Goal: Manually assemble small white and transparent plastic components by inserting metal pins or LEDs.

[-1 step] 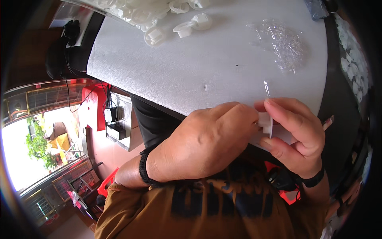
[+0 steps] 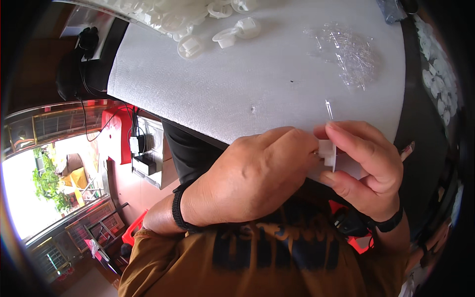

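My right hand (image 2: 372, 166) pinches a small white plastic part (image 2: 327, 154) between thumb and fingers; it has a thin round disc and a boxy middle. My left hand (image 2: 262, 173) is closed, back turned up, its fingertips against the part's left side. A tiny metallic bit shows there, too small to name; the left fingers mostly hide what they grip. Just beyond my fingertips is a clear LED (image 2: 328, 110) with thin legs. Farther off on the pale grey table mat (image 2: 198, 89) lies a loose pile of clear LEDs (image 2: 354, 57).
Several translucent white plastic parts (image 2: 190, 47) lie at the far left, heaped in a clear-edged container (image 2: 123, 17) behind. A blue bag (image 2: 392, 11) is at the far right corner. Many white pieces (image 2: 438, 84) lie beyond the right edge. A red stool (image 2: 117, 131) stands at left.
Almost nothing differs. The view has shifted very slightly, and both hands keep their hold at the white plastic part.
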{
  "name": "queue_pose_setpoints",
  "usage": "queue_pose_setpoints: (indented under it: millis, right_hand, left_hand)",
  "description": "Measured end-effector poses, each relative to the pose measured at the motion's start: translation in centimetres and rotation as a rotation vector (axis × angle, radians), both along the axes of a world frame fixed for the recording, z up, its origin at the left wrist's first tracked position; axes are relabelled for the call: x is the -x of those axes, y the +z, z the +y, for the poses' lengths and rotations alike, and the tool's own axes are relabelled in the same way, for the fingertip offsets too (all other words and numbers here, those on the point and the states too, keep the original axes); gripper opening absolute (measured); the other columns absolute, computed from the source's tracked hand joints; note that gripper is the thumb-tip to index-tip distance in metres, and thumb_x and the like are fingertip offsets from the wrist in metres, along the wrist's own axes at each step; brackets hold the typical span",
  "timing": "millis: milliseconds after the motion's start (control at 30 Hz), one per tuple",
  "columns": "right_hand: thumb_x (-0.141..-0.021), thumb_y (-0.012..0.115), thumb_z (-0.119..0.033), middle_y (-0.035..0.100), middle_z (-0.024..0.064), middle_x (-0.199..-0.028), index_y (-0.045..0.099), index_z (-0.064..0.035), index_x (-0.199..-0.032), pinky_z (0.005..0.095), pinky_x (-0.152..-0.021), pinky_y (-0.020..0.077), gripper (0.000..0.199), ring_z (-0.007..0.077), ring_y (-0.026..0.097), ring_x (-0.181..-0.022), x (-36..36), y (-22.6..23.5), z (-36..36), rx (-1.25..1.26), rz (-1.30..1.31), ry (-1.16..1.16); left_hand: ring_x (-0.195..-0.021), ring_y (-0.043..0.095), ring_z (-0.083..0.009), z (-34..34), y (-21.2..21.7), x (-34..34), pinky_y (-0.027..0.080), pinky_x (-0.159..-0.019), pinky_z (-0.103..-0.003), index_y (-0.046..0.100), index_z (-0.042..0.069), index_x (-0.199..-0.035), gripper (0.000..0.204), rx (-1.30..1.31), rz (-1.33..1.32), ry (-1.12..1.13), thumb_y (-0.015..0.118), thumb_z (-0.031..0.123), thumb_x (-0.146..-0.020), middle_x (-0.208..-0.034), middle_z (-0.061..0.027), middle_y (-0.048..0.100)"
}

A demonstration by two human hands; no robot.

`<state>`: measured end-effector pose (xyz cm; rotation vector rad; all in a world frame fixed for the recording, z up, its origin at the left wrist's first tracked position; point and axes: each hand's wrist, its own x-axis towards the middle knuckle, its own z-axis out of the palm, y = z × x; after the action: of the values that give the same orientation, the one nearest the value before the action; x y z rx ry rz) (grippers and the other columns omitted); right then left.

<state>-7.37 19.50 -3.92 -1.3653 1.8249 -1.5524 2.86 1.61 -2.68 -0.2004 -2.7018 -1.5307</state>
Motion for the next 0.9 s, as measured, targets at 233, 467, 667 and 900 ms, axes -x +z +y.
queue_pose_setpoints:
  millis: [233, 467, 667, 900]
  right_hand:
    - [-0.068, 0.074, -0.012, 0.059, 0.0127, -0.096, 0.054, 0.0019, -0.115, 0.0254, -0.066, 0.0445, 0.053, 0.0181, 0.058, -0.081, -0.2, 0.3, -0.1, 0.002, -0.041, -0.022]
    - [-0.066, 0.075, -0.007, 0.058, 0.0094, -0.089, 0.058, 0.0015, -0.111, 0.0232, -0.061, 0.0426, 0.048, 0.0141, 0.054, -0.071, -0.9, -0.2, -0.1, 0.05, 0.04, -0.066]
    - [-0.068, 0.074, -0.009, 0.058, 0.0075, -0.084, 0.059, 0.0002, -0.11, 0.0227, -0.059, 0.0421, 0.045, 0.0136, 0.053, -0.069, -0.8, 0.3, -0.4, 0.098, 0.09, -0.091]
    - [-0.076, 0.069, -0.009, 0.057, 0.0044, -0.086, 0.055, 0.0003, -0.114, 0.0224, -0.068, 0.0429, 0.041, 0.0114, 0.054, -0.08, -0.4, 3.0, 1.0, 0.124, -0.128, -0.254]
  left_hand:
    - [-0.062, 0.057, -0.0326, -0.1, -0.5, -0.1, 0.045, -0.05, -0.036, 0.049, 0.001, -0.092, 0.021, 0.009, 0.04, -0.023, 0.06, -0.001, -0.075, -0.073, -0.0139, 0.055]
    - [-0.064, 0.058, -0.0321, -0.2, -1.4, 0.2, 0.046, -0.052, -0.037, 0.051, 0.002, -0.092, 0.018, 0.051, 0.121, -0.077, 0.059, 0.0, -0.076, -0.073, -0.0127, 0.056]
    - [-0.064, 0.058, -0.0289, 0.0, -0.7, 0.2, 0.046, -0.056, -0.034, 0.053, 0.0, -0.097, 0.018, -0.004, 0.096, -0.041, 0.058, 0.004, -0.08, -0.075, -0.0129, 0.057]
    - [-0.064, 0.057, -0.0138, 0.2, 1.2, 0.3, 0.045, -0.06, -0.026, 0.056, 0.002, -0.1, 0.02, -0.108, -0.298, 0.094, 0.06, 0.013, -0.083, -0.074, -0.0071, 0.058]
